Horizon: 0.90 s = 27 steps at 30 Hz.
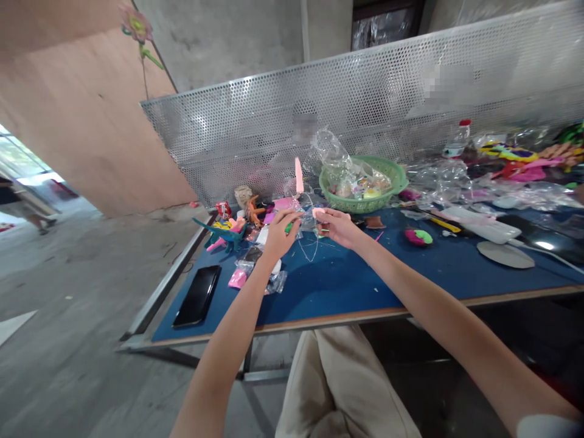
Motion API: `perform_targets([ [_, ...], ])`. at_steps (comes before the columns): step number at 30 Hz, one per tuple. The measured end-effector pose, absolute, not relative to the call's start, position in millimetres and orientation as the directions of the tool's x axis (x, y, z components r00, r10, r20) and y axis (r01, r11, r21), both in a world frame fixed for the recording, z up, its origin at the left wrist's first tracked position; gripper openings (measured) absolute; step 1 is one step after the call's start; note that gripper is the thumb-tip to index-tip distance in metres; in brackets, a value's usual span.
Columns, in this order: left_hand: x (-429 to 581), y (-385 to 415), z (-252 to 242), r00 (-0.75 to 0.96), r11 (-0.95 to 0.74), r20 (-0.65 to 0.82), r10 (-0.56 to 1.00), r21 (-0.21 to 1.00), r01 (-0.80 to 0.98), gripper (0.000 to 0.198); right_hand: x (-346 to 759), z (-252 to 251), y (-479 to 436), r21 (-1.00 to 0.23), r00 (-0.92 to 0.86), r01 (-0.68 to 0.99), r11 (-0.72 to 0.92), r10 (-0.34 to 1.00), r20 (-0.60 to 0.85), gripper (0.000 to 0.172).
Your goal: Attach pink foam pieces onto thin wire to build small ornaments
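Note:
My left hand [279, 230] is raised over the blue table [347, 280], its fingers pinched on a small green piece [289, 227]. My right hand [335, 225] faces it a short way to the right, fingers closed on something small with a pale pink bit at the fingertips. A thin bent wire [310, 246] hangs between and below the two hands. A pink strip [298, 175] stands upright just behind them.
A black phone [197, 295] lies at the table's front left. Clay dinosaur figures [223, 232] and plastic bags crowd the left. A green basket [362, 182] sits at the back by a perforated metal screen [365, 109]. A pink-green clay lump [418, 236] and grey disc [505, 254] lie right.

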<state>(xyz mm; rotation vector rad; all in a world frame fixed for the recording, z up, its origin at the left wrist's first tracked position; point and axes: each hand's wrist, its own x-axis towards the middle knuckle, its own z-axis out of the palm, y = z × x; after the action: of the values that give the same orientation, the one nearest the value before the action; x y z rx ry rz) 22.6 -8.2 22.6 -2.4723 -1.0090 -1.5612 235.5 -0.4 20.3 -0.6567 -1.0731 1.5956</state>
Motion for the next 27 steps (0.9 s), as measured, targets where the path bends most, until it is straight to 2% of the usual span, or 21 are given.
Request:
perform_targets([
  [4, 25.9, -0.8, 12.8, 0.156, -0.771, 0.781, 0.604, 0.523, 0.363, 0.038, 233.3, 20.5, -1.4, -0.881, -0.23, -0.465, 0.09, 0.949, 0.218, 0.047],
  [7, 26.7, -0.1, 11.2, 0.118, -0.742, 0.744, 0.657, 0.613, 0.27, 0.048, 232.5, 21.2, -1.0, -0.872, -0.169, -0.459, 0.169, 0.947, 0.272, 0.046],
  [11, 25.1, -4.9, 14.9, 0.195, -0.783, 0.762, 0.618, 0.574, 0.24, 0.063, 232.5, 21.4, 0.2, -0.875, -0.098, -0.432, 0.218, 0.953, 0.286, 0.047],
  [16, 28.4, -12.6, 14.6, 0.314, -0.83, 0.779, 0.542, 0.438, 0.345, 0.104, 231.7, 22.5, -1.9, -0.875, -0.083, -0.411, 0.257, 0.945, 0.316, 0.044],
  [18, 30.0, -14.9, 13.6, 0.319, -0.844, 0.8, 0.508, 0.39, 0.368, 0.109, 231.1, 22.9, -3.0, -0.874, -0.07, -0.402, 0.272, 0.943, 0.325, 0.043],
  [21, 28.6, -15.8, 14.1, 0.339, -0.851, 0.818, 0.465, 0.306, 0.427, 0.096, 230.6, 22.9, -3.8, -0.874, -0.06, -0.4, 0.276, 0.944, 0.325, 0.044],
  [24, 23.9, -13.7, 16.6, 0.38, -0.827, 0.801, 0.462, 0.234, 0.511, 0.063, 230.7, 22.3, -3.5, -0.873, -0.064, -0.398, 0.282, 0.941, 0.333, 0.046],
  [27, 20.0, -10.1, 18.1, 0.367, -0.816, 0.803, 0.469, 0.234, 0.529, 0.041, 231.3, 21.1, -2.2, -0.86, -0.065, -0.419, 0.29, 0.935, 0.347, 0.051],
])
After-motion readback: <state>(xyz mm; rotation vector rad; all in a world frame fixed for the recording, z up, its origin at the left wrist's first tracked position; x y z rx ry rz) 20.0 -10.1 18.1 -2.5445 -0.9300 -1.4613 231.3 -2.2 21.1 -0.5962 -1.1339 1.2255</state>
